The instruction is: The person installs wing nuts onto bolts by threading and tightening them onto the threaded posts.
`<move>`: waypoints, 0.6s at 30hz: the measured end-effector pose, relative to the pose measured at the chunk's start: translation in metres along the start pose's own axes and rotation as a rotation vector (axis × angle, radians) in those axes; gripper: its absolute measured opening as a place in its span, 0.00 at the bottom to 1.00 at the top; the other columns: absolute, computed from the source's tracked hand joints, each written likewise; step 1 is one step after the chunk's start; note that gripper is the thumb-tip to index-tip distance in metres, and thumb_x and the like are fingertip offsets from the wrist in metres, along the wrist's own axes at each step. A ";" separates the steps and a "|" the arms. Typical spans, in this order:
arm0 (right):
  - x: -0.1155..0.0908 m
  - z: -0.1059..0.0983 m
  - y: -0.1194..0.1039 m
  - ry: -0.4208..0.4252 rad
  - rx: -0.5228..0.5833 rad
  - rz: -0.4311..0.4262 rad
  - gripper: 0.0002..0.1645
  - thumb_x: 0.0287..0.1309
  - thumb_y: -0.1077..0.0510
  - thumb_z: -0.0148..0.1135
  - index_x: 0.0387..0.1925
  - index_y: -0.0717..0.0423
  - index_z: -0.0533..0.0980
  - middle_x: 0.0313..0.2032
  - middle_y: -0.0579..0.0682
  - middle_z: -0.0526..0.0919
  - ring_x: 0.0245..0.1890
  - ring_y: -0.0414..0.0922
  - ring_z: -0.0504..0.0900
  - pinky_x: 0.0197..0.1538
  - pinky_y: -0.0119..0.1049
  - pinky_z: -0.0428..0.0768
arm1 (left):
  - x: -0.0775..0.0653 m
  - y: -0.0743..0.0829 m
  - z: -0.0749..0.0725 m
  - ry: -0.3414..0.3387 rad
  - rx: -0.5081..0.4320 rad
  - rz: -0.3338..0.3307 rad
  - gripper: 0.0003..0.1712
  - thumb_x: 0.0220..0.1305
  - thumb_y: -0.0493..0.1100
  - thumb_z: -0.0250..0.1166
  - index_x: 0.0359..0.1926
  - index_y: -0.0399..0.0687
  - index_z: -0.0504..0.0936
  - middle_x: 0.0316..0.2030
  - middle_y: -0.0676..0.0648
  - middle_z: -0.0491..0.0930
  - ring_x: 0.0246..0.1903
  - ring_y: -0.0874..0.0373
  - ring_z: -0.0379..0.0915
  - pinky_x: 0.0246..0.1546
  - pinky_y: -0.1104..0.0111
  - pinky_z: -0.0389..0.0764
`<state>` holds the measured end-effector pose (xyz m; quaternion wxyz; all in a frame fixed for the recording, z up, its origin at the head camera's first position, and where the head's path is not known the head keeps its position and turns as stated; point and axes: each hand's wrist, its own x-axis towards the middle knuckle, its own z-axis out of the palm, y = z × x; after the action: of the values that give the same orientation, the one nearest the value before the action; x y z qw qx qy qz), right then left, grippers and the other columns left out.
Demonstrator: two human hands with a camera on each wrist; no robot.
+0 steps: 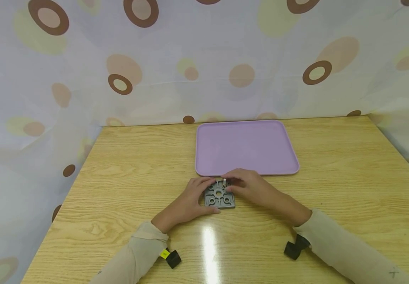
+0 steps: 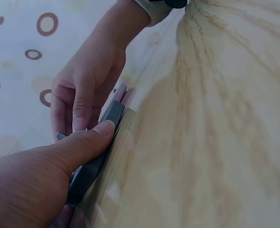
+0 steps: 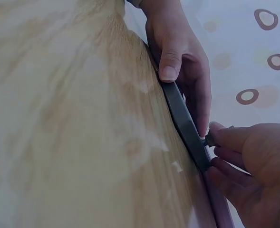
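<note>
A square grey metal plate (image 1: 219, 202) with round holes and raised ribs lies on the table in the head view. My left hand (image 1: 192, 200) grips it from the left side. The left thumb (image 2: 90, 142) presses along the near edge, and the other fingers reach to the far side. At the plate's far right corner, a small bolt (image 1: 224, 182) stands upright. My right hand (image 1: 252, 187) pinches this bolt between thumb and fingers. In the right wrist view the bolt (image 3: 209, 140) meets the plate's upper face; how deep it sits is hidden.
Just behind the plate lies a flat purple tray (image 1: 243, 148) with a low rim. The wooden table (image 1: 137, 165) extends to both sides. A patterned cloth (image 1: 218, 79) hangs along its back and sides.
</note>
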<state>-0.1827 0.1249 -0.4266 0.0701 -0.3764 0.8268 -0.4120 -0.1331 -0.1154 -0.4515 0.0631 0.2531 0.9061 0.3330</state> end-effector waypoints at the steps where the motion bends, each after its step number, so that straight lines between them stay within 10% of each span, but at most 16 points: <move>1: 0.000 0.000 0.000 0.007 -0.002 0.003 0.21 0.56 0.54 0.64 0.51 0.56 0.77 0.47 0.48 0.80 0.49 0.46 0.77 0.52 0.39 0.74 | 0.000 0.000 0.000 0.001 -0.002 -0.002 0.51 0.50 0.65 0.66 0.70 0.50 0.57 0.65 0.53 0.56 0.61 0.59 0.50 0.59 0.60 0.61; 18: 0.001 -0.005 0.000 0.071 -0.052 0.063 0.06 0.57 0.57 0.63 0.37 0.51 0.82 0.37 0.42 0.83 0.41 0.39 0.80 0.47 0.35 0.76 | 0.000 0.002 -0.001 -0.010 -0.007 -0.025 0.52 0.49 0.66 0.66 0.70 0.50 0.58 0.65 0.53 0.56 0.62 0.59 0.49 0.60 0.60 0.60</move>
<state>-0.1853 0.1276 -0.4232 0.0439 -0.3372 0.8505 -0.4012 -0.1322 -0.1149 -0.4492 0.0726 0.2433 0.9077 0.3341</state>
